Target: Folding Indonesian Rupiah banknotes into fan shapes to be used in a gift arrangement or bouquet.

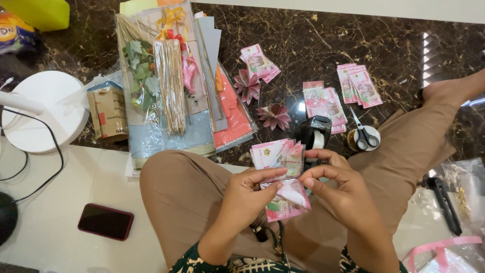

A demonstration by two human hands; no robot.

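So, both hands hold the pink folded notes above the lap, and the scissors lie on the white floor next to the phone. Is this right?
Not quite. The head view shows the scissors on the dark marble floor, beside the black tape dispenser, far from the phone. Both hands, left and right, do hold the pink folded notes.

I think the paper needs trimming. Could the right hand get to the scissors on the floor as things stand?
Probably yes, once freed: the white-handled metal scissors lie uncovered just beyond the right hand, but that hand and the left hand both pinch the folded pink banknotes.
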